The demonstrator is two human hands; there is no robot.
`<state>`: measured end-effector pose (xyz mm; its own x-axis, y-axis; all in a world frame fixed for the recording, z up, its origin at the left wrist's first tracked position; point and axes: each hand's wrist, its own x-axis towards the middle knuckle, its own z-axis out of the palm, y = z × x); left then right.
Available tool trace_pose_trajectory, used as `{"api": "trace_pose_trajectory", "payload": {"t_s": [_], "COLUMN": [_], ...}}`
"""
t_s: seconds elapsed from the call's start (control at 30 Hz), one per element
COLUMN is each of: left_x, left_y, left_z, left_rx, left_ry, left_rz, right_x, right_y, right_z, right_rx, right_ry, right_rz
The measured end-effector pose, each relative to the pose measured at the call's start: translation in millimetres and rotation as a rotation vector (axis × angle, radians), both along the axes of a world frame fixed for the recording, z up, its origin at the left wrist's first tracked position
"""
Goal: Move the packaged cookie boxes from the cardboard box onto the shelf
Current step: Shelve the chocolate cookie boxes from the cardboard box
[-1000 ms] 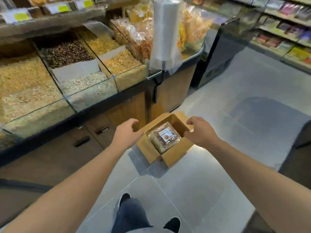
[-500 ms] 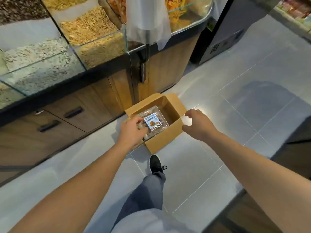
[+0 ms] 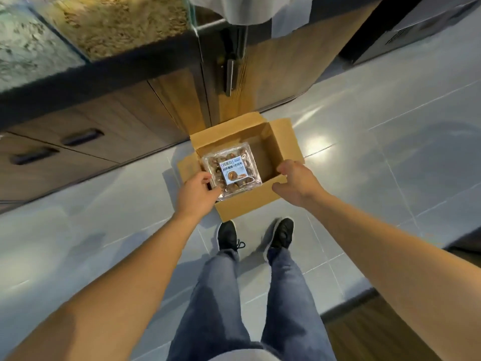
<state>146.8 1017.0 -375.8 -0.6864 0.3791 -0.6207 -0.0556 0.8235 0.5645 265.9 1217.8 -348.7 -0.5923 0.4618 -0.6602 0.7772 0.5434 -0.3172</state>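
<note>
On shop floor, by counter: cardboard box (image 3: 250,201) sat open on grey tiles (image 3: 364,157), flaps up, just in front of wood-fronted cabinet (image 3: 166,105).
Cookie pkg: one clear plastic cookie box (image 3: 231,170) w/ white-and-blue label lay flat inside the carton, toward its left side; bare cardboard showed to its right.
L hand: left hand (image 3: 197,194) reached over carton's near-left corner, fingers curled at the pkg's near-left edge, touching it; a full grip could not be confirmed, pkg appeared to rest on carton floor.
R hand: right hand (image 3: 296,183) gripped the carton's near-right rim, fingers hooked over the top edge, thumb on outer wall.
Person: stood directly behind carton, black shoes (image 3: 229,235) just short of its near wall, blue jeans (image 3: 286,295), both forearms bare.
Counter above: glass-fronted bulk bins (image 3: 109,24) of grain-like goods ran along top of cabinet; dark drawer handles (image 3: 83,136) below, at left.
Shelf: not seen in shot.
Far right: dark unit (image 3: 406,27) stood on tiles beyond cabinet's end.
</note>
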Motion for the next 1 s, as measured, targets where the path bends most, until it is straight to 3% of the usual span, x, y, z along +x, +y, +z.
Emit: {"api": "trace_pose_trajectory", "payload": {"t_s": [0.37, 0.77, 1.0], "left_x": [3, -8, -19], "left_y": [30, 42, 51], "left_z": [-120, -320, -385], "left_rx": [-0.093, -0.167, -0.092], "left_ry": [-0.057, -0.004, 0.004], "left_rz": [0.33, 0.303, 0.433], "right_x": [-45, -50, -66], "right_y": [45, 64, 74], "right_z": [-163, -380, -435], "right_rx": [-0.166, -0.144, -0.164], "right_ry": [-0.044, -0.024, 0.012], "right_rz": [0.068, -0.068, -0.185]}}
